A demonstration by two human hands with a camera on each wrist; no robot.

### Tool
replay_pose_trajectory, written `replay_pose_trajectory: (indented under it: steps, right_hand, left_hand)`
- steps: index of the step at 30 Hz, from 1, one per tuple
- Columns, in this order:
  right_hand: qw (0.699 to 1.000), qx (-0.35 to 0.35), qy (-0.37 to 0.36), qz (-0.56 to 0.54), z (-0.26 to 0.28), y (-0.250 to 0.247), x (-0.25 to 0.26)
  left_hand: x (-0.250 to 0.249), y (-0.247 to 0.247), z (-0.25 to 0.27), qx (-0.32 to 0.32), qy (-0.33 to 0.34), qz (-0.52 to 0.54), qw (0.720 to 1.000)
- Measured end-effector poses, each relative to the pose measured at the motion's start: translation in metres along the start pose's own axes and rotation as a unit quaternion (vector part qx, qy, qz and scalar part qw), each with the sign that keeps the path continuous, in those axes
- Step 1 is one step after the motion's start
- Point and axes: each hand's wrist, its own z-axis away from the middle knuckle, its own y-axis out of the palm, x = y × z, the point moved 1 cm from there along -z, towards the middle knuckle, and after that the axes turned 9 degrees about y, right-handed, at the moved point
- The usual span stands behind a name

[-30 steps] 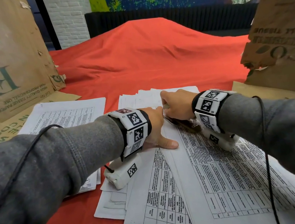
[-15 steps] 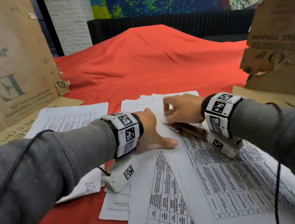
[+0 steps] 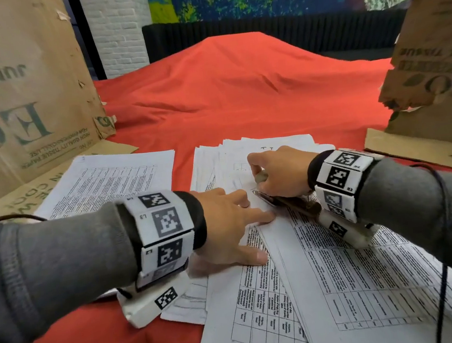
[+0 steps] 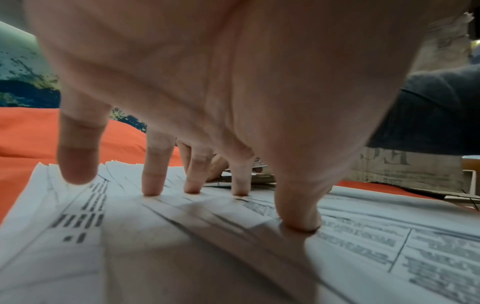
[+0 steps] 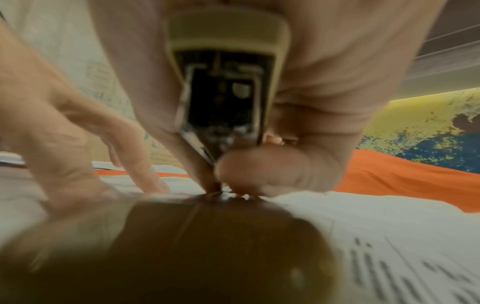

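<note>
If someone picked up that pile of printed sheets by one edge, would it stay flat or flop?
Probably flop: the sheets look thin and already lie fanned and uneven. They would likely slide apart too, since the left hand presses them down with spread fingers while the right hand works a stapler on them. Light, I'd guess.
</note>
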Motion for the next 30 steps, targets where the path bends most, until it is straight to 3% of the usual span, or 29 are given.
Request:
replay_pose_trajectory:
  steps: [14, 30]
  right_hand:
    - [0.998, -0.014, 0.046, 0.038, -0.017, 0.007, 0.016]
    - [0.999, -0.021, -0.025, 0.025, -0.023, 0.007, -0.001]
  left_hand:
    - [-0.003, -0.002, 0.001, 0.03, -0.005, -0.02, 0.999]
    - [0.0, 0.0, -0.001, 0.009, -0.002, -0.019, 1.0]
